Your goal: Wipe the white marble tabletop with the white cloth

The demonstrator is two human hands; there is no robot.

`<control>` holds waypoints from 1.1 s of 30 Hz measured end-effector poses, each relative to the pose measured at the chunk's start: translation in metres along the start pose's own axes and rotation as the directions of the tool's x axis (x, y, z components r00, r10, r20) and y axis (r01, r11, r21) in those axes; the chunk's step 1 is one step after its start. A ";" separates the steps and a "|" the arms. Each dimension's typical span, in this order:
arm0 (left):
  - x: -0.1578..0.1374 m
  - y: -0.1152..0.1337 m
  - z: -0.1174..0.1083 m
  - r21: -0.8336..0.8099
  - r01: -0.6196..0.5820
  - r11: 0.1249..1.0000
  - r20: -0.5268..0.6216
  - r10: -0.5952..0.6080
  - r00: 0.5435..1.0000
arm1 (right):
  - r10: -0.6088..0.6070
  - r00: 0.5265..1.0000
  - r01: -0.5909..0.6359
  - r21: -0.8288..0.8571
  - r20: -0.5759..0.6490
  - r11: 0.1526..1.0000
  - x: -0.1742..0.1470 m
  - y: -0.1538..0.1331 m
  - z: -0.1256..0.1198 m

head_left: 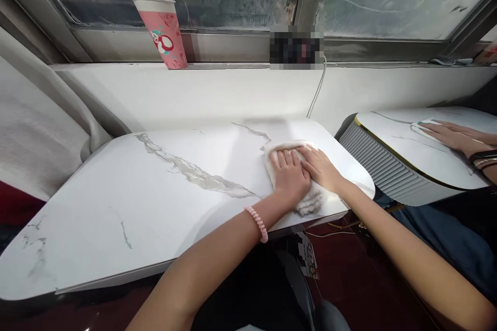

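Note:
A fluffy white cloth [310, 204] lies bunched on the right part of a white marbled tabletop [155, 217]. My left hand [289, 176], with a pink beaded bracelet [258, 225] on its wrist, presses down on the cloth with its fingers laid over it. Beside it, my right hand [322, 168] also rests flat on the cloth, fingers stretched toward the upper left. The two hands touch at the thumb side. Neither palm can be seen.
A pink paper cup [165, 36] with a red straw stands on the windowsill. A cable [317, 93] hangs from a blurred dark object [296, 49]. At right, another person's hand [454, 134] rests on a white cloth on a second table [388, 132]. A pale curtain [39, 108] hangs left.

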State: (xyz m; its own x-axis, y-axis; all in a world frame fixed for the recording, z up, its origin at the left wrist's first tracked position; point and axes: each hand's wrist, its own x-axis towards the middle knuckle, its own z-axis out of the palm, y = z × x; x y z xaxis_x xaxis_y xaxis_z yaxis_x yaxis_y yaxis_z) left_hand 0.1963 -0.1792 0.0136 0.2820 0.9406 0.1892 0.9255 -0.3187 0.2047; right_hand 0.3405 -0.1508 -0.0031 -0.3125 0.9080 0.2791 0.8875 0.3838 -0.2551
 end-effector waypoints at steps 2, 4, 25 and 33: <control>-0.014 0.010 -0.001 -0.003 -0.016 1.000 0.007 0.016 1.000 | 0.030 1.000 -0.030 -0.015 0.002 0.999 -0.019 -0.002 -0.005; -0.025 0.018 -0.002 -0.002 -0.033 0.999 0.014 0.033 0.999 | 0.050 0.999 -0.050 -0.028 0.012 0.998 -0.034 -0.003 -0.008; 0.132 -0.038 0.019 -0.065 0.046 0.997 0.011 -0.045 0.999 | -0.057 0.998 0.057 0.117 -0.009 0.991 0.138 0.071 0.024; 0.191 -0.054 0.030 -0.074 0.057 0.996 -0.019 -0.059 0.998 | -0.018 0.998 0.026 0.131 -0.059 0.991 0.194 0.098 0.038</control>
State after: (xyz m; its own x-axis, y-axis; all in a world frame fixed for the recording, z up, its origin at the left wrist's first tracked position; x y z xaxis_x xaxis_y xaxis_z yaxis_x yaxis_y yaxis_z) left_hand 0.2072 0.0209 0.0097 0.2222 0.9552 0.1955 0.9187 -0.2723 0.2860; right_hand 0.3544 0.0695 -0.0093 -0.3080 0.8894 0.3378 0.8269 0.4258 -0.3673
